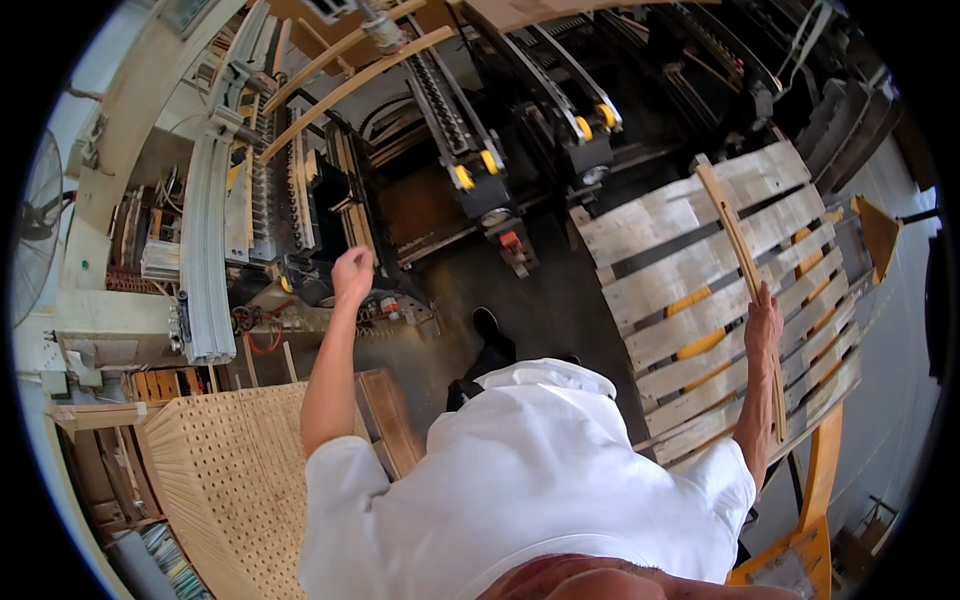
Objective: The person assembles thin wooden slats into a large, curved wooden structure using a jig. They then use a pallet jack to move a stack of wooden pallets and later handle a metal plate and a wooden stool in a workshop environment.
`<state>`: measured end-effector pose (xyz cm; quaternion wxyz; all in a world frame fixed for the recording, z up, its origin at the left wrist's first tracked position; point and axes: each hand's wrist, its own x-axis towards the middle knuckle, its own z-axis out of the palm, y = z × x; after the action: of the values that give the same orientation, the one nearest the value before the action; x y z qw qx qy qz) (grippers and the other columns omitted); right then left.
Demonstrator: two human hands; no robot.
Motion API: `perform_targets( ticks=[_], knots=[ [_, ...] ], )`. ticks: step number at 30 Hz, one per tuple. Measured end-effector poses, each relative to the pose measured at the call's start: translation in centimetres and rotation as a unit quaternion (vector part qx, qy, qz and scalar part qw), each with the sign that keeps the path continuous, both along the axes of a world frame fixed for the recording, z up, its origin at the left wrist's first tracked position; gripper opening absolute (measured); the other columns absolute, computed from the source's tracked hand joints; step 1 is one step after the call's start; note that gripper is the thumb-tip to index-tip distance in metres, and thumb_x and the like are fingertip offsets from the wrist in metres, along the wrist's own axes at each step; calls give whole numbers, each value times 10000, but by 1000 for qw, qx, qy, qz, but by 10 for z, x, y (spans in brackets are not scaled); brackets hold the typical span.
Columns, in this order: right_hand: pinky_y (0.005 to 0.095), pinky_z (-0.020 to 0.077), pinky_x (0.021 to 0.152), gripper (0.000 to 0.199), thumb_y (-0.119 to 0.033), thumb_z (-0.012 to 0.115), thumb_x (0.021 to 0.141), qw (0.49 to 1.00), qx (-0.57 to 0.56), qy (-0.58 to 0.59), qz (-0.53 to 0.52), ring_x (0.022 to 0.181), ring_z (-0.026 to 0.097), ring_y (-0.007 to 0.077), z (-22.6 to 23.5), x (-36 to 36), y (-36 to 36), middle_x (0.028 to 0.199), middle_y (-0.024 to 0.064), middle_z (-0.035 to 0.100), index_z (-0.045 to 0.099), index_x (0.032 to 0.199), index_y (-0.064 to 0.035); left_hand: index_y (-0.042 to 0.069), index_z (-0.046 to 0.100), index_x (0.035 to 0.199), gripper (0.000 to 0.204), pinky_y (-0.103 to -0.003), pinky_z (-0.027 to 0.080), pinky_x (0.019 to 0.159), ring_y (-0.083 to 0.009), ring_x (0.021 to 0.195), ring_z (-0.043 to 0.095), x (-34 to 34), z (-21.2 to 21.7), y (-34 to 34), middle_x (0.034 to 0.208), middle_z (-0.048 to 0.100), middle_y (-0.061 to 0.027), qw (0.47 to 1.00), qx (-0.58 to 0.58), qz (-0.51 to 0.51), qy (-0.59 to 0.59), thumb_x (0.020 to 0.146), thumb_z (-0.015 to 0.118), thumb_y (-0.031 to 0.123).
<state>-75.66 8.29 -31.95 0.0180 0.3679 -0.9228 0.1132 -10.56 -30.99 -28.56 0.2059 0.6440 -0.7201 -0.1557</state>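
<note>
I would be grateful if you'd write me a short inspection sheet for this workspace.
Surface: weathered grey-brown slatted wooden pallet, with gaps between its boards.
Job's things: long, thin, pale wooden strip, lying lengthwise over the pallet; possibly more than one piece.
Clutter: tan perforated panel and flat brown board at the person's left.
Hands: right hand grips the strip; left hand is loosely curled, with nothing seen in it.
Cables: thin red-orange looped line near the machinery at left; whether cable or hose is unclear.
Surroundings: black metal machine rails with yellow rollers ahead; round caged fan at far left.
</note>
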Motion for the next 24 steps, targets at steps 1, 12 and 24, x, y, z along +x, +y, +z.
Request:
perform_targets(
  ticks=[1, 12, 24],
  knots=[
    [459, 473, 793, 565, -86, 628, 844, 1000, -17, -3, 19, 947, 590, 363, 18, 19, -18, 1030, 149, 602, 443, 1372, -167, 41, 674, 991, 288, -399, 498, 807, -328, 915, 645, -5, 0, -28, 941, 680, -162, 1000, -5, -13, -7, 835, 622, 277],
    [372, 494, 726, 372, -62, 661, 844, 967, -195, -54, 155, 847, 615, 327, 152, 221, -198, 953, 148, 623, 592, 1210, -79, 80, 441, 1370, 591, -462, 338, 1069, -354, 1359, 283, -60, 51, -358, 1448, 367, -134, 985, -81, -32, -149, 862, 610, 331],
    [417, 468, 735, 355, -103, 642, 834, 926, -121, -42, 355, 854, 591, 339, 195, 296, -399, 939, 133, 618, 592, 1183, -64, 149, 619, 1072, 332, -496, 449, 833, -331, 926, 607, -32, 33, -388, 973, 625, -124, 958, -156, -207, -122, 800, 690, 327]
  ],
)
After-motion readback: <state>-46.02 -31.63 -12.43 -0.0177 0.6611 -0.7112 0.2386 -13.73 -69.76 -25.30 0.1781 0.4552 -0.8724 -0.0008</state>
